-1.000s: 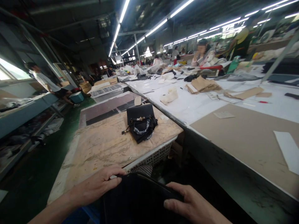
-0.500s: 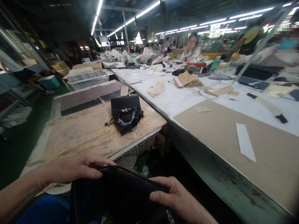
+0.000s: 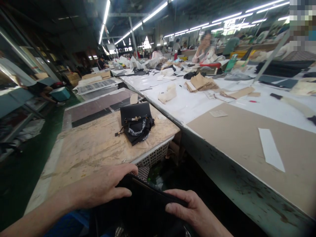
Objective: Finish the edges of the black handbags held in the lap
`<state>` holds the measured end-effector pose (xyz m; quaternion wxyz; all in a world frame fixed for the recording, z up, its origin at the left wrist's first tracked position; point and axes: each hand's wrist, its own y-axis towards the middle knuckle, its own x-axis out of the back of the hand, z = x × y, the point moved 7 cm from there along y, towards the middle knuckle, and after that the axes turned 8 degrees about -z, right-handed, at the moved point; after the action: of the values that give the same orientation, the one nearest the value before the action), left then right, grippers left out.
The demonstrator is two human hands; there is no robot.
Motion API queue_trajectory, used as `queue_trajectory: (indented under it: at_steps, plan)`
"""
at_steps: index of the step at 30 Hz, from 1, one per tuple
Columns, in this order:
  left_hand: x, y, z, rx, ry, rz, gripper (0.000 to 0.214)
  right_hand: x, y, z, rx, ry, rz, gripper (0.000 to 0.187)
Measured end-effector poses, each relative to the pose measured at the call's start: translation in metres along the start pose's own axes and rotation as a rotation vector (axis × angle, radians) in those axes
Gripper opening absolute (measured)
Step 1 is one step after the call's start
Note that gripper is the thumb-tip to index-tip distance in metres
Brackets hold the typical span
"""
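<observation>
A black handbag [image 3: 148, 207] fills the bottom middle of the head view, its upper edge running between my two hands. My left hand [image 3: 106, 186] is closed over the left end of that edge, thumb on the near side and fingers beyond it. Further right, my right hand [image 3: 190, 207] pinches the same edge between thumb and fingers. The lower part of the bag runs out of the frame. Ahead, a second black handbag [image 3: 135, 120] with a gold clasp and plastic-wrapped handles lies on a worn wooden board [image 3: 91, 151].
A white plastic crate [image 3: 155, 154] stands under the board's front edge. To the right runs a long table [image 3: 237, 144] with a white strip [image 3: 271, 149], tan pieces [image 3: 201, 82] and other scraps. A dark gap lies between board and table. Co-workers sit further back.
My left hand has shifted right along the bag's edge, nearer my right hand. The view has swung slightly left. The handbag on the board stays where it was.
</observation>
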<state>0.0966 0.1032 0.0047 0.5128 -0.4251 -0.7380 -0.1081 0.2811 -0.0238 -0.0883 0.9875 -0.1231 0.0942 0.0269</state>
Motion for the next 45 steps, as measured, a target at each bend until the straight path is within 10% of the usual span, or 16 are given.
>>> queue_trajectory:
  at_steps: [8, 23, 45]
  plan:
    - [-0.004, 0.014, -0.021, -0.089, 0.013, 0.032, 0.006, 0.005, -0.002, -0.005, 0.02, -0.021, -0.013, 0.031]
    - [-0.03, 0.026, 0.001, -0.008, -0.251, 0.041, 0.019, 0.003, -0.002, 0.0, -0.039, 0.002, 0.081, 0.034]
    - [-0.033, 0.014, -0.004, -0.103, -0.18, 0.124, 0.014, 0.015, 0.0, 0.013, 0.159, -0.426, -0.292, 0.013]
